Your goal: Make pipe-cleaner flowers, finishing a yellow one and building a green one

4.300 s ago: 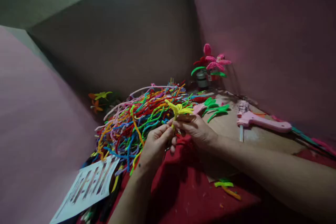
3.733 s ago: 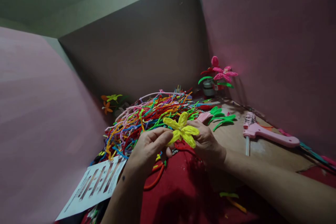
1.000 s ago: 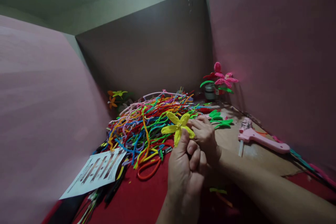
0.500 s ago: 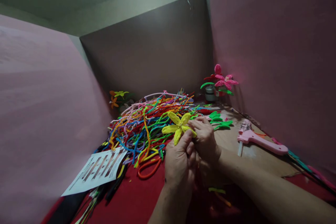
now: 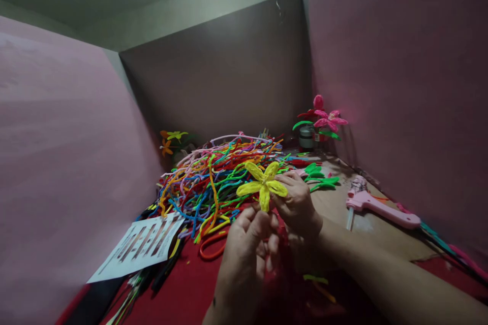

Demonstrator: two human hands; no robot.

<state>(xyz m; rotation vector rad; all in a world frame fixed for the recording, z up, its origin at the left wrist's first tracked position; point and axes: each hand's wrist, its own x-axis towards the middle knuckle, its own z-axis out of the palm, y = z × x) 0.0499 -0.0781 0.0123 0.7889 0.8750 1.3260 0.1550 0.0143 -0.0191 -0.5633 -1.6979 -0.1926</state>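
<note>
Centrally held flower: a yellow five-petalled flower of fuzzy stems [image 5: 264, 183] faces the viewer, upright, before the pile.
Right hand: the person's right hand [image 5: 299, 205] is bent in behind the right petals; its fingertips are hidden, so I cannot tell what they pinch.
Left hand: the left hand [image 5: 246, 244] curls just under the lowest petal; whether it pinches anything, I cannot tell.
Far middle: a tangled heap of multicoloured fuzzy stems [image 5: 229, 162], partly blocked by flower and hands.
Near left: a white printed sheet [image 5: 141, 246]; beside the left hand, a red-orange looped handle [image 5: 211, 256], partly covered.
Right: a pink glue gun [image 5: 385, 209] on a brown board [image 5: 366, 231], with green fuzzy leaves [image 5: 324, 182] farther off.
Far right: a pink fuzzy flower [image 5: 330, 121] by a grey container [image 5: 306, 138].
</note>
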